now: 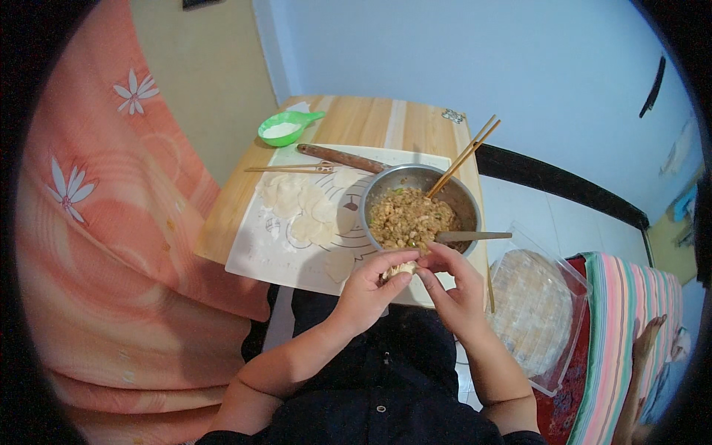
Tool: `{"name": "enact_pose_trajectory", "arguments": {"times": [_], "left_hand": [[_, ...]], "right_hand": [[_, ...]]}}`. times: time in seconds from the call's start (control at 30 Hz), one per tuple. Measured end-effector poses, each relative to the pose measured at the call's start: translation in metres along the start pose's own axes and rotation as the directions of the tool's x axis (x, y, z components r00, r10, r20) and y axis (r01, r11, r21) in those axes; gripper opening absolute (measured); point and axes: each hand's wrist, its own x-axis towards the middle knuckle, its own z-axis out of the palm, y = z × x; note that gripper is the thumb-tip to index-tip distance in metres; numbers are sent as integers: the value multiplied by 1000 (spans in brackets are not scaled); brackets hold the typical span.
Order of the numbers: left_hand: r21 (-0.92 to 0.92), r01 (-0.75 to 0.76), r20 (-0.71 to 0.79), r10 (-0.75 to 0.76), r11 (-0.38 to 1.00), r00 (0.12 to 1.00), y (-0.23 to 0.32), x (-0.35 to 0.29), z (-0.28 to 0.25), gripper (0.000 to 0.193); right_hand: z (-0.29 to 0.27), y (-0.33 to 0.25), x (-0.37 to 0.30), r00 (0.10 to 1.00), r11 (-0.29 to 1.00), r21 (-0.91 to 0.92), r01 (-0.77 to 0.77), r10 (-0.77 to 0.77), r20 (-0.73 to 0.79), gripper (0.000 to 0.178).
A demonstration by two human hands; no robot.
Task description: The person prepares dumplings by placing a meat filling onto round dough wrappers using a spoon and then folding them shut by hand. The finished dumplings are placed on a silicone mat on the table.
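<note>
A small pale dumpling [400, 270] is held between my two hands, just over the table's near edge. My left hand [369, 288] is closed round it from the left. From the right, my right hand [454, 285] pinches its other end with thumb and finger. Just beyond my hands stands a metal bowl [366, 211] of brownish minced filling [408, 216], with chopsticks [463, 157] and a flat-handled utensil [475, 236] resting in it. Several round dough wrappers [308, 211] lie on the white mat left of the bowl.
A rolling pin [341, 157] and another pair of chopsticks [289, 169] lie behind the wrappers. A green scoop of white powder [283, 127] stands on the wooden table [371, 119] at far left. To the right is a clear plastic tray [571, 356]; an orange curtain [133, 297] hangs on the left.
</note>
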Motion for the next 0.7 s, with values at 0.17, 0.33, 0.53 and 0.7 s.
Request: {"name": "enact_pose_trajectory", "arguments": {"times": [0.17, 0.33, 0.53, 0.7], "left_hand": [[0, -1, 2, 1, 1000, 1000, -2, 2, 4, 33], [-123, 115, 36, -111, 986, 993, 2, 5, 8, 35], [-666, 322, 103, -345, 672, 933, -1, 16, -9, 32], [-677, 280, 14, -369, 680, 929, -2, 24, -23, 28]], "right_hand": [[-4, -4, 6, 999, 1000, -11, -21, 21, 39, 41], [-3, 2, 9, 998, 997, 45, -68, 68, 5, 36], [-37, 38, -10, 800, 662, 516, -544, 595, 79, 22], [-51, 64, 8, 444, 148, 610, -779, 817, 369, 53]]}}
